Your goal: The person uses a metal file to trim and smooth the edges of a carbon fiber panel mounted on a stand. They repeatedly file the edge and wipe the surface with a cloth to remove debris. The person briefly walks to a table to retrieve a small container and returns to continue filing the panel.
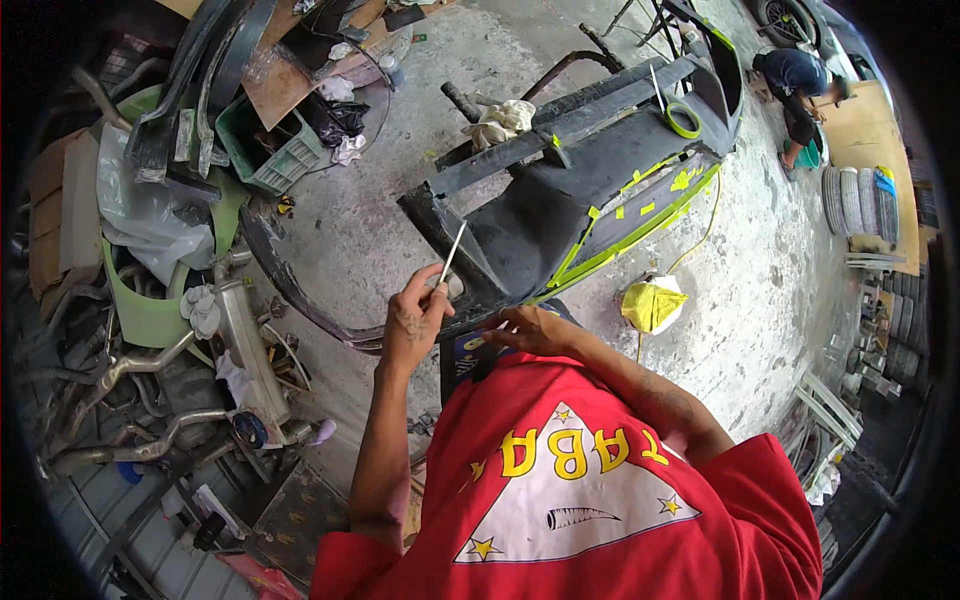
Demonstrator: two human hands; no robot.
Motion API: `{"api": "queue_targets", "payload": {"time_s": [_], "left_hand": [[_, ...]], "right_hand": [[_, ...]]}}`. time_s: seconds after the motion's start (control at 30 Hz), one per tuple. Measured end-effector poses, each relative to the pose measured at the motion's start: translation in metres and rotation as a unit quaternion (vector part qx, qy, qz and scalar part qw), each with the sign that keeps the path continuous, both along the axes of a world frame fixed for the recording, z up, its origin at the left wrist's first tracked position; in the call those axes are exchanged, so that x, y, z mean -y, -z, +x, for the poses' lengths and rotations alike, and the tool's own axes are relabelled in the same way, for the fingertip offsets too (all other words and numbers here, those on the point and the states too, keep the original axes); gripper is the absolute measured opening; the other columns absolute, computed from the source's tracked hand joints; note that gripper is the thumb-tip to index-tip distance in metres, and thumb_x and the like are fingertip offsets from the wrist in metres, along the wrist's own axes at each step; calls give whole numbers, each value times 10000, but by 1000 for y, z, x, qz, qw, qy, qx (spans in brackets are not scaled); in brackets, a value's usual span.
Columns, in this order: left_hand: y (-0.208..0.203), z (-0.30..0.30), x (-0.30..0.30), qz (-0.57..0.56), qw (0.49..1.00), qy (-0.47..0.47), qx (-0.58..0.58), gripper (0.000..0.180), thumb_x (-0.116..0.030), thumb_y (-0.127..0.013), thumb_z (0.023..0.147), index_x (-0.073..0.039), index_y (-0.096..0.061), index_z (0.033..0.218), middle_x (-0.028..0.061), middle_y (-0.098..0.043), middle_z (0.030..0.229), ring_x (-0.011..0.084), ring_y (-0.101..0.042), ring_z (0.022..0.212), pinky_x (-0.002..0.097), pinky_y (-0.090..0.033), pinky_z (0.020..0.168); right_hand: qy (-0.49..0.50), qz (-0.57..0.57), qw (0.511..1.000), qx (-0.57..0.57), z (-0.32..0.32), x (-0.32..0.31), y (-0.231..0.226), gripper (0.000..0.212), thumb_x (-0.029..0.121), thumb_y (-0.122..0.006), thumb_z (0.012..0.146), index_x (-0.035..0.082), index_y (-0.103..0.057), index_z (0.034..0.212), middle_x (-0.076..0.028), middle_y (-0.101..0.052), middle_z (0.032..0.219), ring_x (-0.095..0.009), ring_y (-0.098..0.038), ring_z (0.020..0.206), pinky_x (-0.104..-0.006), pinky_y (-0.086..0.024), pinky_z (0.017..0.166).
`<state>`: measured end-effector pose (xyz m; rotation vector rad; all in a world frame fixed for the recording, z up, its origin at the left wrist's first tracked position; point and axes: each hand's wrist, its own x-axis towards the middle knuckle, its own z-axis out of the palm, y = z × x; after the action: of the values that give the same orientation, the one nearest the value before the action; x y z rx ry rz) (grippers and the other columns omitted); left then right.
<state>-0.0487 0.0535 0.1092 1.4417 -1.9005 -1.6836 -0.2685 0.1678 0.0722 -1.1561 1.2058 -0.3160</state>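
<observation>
A black car bumper (pixel 560 215), edged with strips of yellow-green masking tape (pixel 573 262), lies in front of me and stretches away to the far right. My left hand (pixel 415 312) is closed around a thin white stick (pixel 454 250), which points up over the bumper's near left end. A small greyish piece (pixel 454 287) shows beside those fingers; I cannot tell if they hold it. My right hand (pixel 528 328) rests at the bumper's near edge, fingers apart and partly bent. A roll of yellow-green tape (pixel 683 121) and a slim white strip (pixel 657 88) lie farther along the bumper.
A crumpled cloth (pixel 503 122) sits on the dark supports behind the bumper. Exhaust pipes (pixel 150 450), a muffler (pixel 252 345) and a green crate (pixel 272 150) crowd the left. A yellow-covered bundle (pixel 652 305) stands right. Another person (pixel 795 85) bends over at far right.
</observation>
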Motion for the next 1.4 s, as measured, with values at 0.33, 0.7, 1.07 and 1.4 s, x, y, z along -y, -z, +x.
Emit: {"api": "queue_targets", "payload": {"time_s": [0.33,0.7,1.07,1.4], "left_hand": [[12,-2,-7,-17,999,12,-32,335,-192,-598,1035,-22,-632,1321,48,-714,738,89,-543,550,291,-448,535],[9,-27,-56,21,995,74,-69,271,-141,-611,1031,25,-629,1244,128,-723,746,169,-700,652,337,-528,618],[16,-12,-54,29,993,102,-57,327,-164,-650,1019,16,-675,1290,145,-737,786,182,-715,680,328,-546,643],[-1,27,-31,51,998,20,36,324,-168,-635,1024,13,-675,1289,35,-680,726,75,-568,644,272,-449,604]], "right_hand": [[79,-8,997,-5,-4,2,6,463,378,-661,1038,-17,-693,1277,-175,-769,1046,-252,-746,966,-399,-579,835],[459,145,845,232,-27,-6,23,292,338,-698,1030,79,-723,1161,12,-691,1027,-88,-621,844,-274,-540,778],[502,191,795,284,-30,-21,36,340,407,-660,1047,85,-719,1143,37,-669,963,-79,-615,814,-276,-513,722],[270,-168,938,-141,-18,4,74,369,249,-661,1022,55,-674,1335,-246,-728,1138,-356,-735,929,-439,-581,794]]}}
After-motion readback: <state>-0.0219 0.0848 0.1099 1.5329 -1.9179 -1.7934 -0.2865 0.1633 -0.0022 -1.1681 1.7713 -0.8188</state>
